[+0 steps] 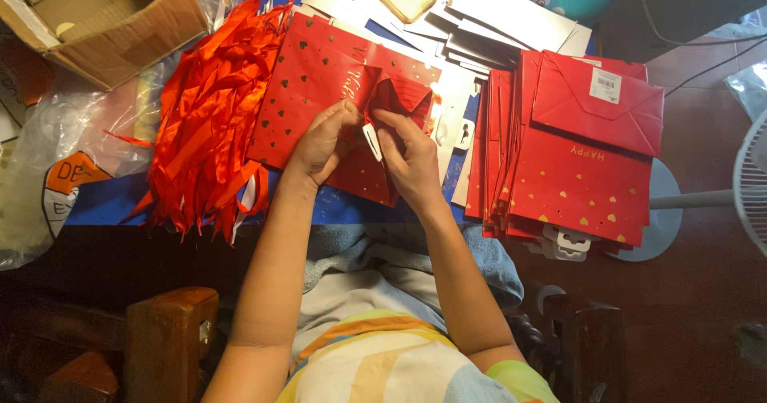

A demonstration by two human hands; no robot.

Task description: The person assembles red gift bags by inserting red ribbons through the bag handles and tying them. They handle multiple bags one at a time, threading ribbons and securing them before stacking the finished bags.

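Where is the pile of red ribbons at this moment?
In the head view, the ribbons lie left of both hands, between the cardboard box and the red bag.

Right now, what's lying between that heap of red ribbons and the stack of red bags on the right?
In the head view, a flat red paper bag lies between the ribbons and the stack, with both hands, left and right, working on it.

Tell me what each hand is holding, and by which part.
Both the left hand and right hand pinch the folded edge of a red paper bag, around a small white tab.
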